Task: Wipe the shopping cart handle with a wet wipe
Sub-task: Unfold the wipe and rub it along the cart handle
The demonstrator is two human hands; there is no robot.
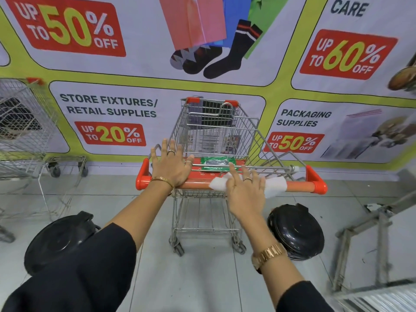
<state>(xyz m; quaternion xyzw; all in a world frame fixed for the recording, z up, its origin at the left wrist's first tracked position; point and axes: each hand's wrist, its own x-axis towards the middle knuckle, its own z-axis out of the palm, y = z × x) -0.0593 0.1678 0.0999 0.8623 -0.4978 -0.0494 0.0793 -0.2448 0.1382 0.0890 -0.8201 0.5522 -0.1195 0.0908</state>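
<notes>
A wire shopping cart (pixel 213 131) stands in front of me with an orange handle (pixel 297 186) across its near end. A white wet wipe (pixel 273 185) is draped over the handle's middle and right part. My right hand (pixel 245 192) lies flat on the wipe with fingers spread, pressing it onto the bar. My left hand (pixel 173 165) rests palm down on the left part of the handle, fingers spread and holding nothing. A green pack of wipes (pixel 213 163) lies on the cart's folded child seat just behind the handle.
Two black round-lidded bins (pixel 60 239) (pixel 297 230) stand on the tiled floor either side of the cart. Another wire cart (pixel 24 131) is at the left. A metal frame (pixel 371 221) stands at the right. A sale banner (pixel 108 113) covers the wall behind.
</notes>
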